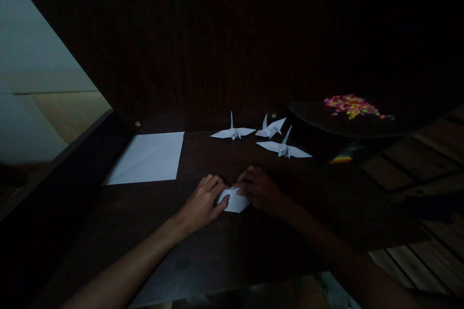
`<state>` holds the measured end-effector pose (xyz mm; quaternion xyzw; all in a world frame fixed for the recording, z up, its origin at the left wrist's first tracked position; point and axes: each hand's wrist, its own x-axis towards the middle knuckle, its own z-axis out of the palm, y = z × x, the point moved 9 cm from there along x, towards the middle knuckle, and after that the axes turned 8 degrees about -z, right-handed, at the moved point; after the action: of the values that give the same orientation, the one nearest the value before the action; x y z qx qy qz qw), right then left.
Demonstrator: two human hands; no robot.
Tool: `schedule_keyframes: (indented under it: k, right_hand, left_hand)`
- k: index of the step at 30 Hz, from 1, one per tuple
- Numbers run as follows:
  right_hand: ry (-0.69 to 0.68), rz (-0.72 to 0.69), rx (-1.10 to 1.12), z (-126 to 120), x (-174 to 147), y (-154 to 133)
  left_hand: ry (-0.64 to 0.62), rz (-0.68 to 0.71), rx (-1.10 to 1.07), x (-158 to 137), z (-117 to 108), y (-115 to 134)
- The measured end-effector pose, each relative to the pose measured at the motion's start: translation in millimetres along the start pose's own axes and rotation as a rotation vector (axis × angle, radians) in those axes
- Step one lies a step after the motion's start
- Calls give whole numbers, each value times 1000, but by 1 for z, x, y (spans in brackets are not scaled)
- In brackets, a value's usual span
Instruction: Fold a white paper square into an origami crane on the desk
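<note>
A small piece of folded white paper [235, 203] lies on the dark wooden desk, partly covered by both hands. My left hand [208, 200] holds its left side, with the thumb on top and the other fingers bent at the far edge. From the right, my right hand [261, 190] has its fingers closed over the paper's upper right part; that hand is in deep shadow. Beyond them stand three white origami cranes: one at the left [234, 133], one behind at the right [271, 129] and one nearer [284, 148].
A creased white paper sheet [148, 157] lies at the left, by the low side board [65, 164]. On a dark raised shelf [311, 116] at the right is a heap of small pink, red and yellow pieces [353, 105]. A tall dark panel [203, 48] closes the back.
</note>
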<state>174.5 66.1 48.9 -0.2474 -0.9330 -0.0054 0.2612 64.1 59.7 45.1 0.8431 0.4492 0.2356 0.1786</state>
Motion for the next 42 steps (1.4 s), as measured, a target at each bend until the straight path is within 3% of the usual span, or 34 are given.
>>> schedule_keyframes:
  k: [5,14,23,33,38,42]
  right_hand:
    - [29,34,-90,-5,0,3]
    - [34,29,55,8,-7,8]
    - [92,39,61,3,-5,12]
    - [-18,216,182,-1,-7,21]
    - [-132,115,332,1,-10,13]
    - [-145,85,361,8,-11,13]
  left_hand:
    - [-25,-58,-115,0,0,0]
    - [-31,-98,-211,-2,2,2]
    - [-56,4,-172,-11,9,17]
    - [-26,104,7,-14,7,23]
    - [4,146,12,-13,-1,20]
    - [11,165,-12,-10,-2,17]
